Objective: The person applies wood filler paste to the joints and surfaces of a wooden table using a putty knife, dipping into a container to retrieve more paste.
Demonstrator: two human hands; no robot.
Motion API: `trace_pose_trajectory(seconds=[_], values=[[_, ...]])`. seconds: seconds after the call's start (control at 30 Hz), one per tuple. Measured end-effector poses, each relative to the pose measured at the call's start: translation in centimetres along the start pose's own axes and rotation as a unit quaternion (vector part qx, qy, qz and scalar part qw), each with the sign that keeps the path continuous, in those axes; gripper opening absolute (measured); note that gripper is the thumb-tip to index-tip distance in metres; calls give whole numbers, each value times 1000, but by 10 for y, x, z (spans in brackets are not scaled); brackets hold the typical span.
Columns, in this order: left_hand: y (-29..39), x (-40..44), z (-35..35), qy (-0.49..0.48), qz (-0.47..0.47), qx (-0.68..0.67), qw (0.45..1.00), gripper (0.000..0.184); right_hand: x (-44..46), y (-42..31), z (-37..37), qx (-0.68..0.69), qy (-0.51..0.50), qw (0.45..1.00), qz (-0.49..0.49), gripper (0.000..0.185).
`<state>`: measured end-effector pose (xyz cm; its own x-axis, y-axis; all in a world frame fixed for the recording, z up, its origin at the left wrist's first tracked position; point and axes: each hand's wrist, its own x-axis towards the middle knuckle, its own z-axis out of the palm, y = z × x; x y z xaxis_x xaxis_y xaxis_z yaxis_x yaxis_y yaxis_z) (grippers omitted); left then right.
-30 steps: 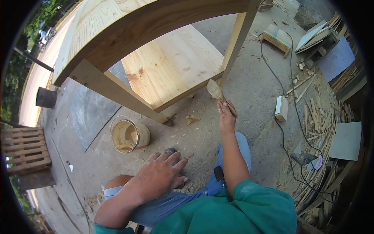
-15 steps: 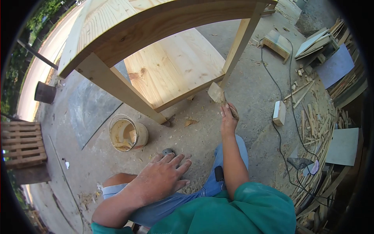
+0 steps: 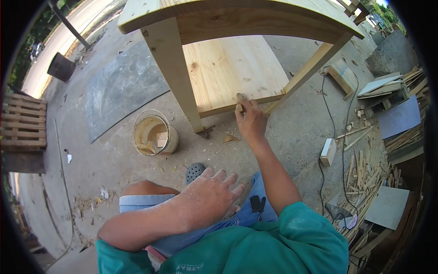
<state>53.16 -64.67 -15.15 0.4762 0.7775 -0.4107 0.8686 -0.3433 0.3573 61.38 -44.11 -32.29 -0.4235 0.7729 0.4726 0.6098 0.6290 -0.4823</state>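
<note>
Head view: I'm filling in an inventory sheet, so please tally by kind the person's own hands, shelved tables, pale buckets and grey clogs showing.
Left hand and right hand: 2
Shelved table: 1
Pale bucket: 1
Grey clog: 1
Total: 5

One left hand (image 3: 211, 194); beyond it, one shoe (image 3: 195, 171) and one bucket (image 3: 172, 140). One right hand (image 3: 253, 122); ahead of it, one table (image 3: 255, 23).

You have bright, soft daylight: the road (image 3: 59, 43) at far left is nearly washed out, the table apron (image 3: 264, 23) shaded, and your wide lens bows straight edges inside black corners.
</note>
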Motion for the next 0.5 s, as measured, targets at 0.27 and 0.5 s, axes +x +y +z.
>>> trace_pose_trajectory(seconds=[0.27, 0.5], values=[[-8, -5, 10, 35, -7, -7, 999, 52, -23, 21, 27, 359, 45, 918, 160, 10], [-2, -17, 14, 33, -3, 3, 999, 51, -2, 153, -26, 135, 228, 948, 178, 13]])
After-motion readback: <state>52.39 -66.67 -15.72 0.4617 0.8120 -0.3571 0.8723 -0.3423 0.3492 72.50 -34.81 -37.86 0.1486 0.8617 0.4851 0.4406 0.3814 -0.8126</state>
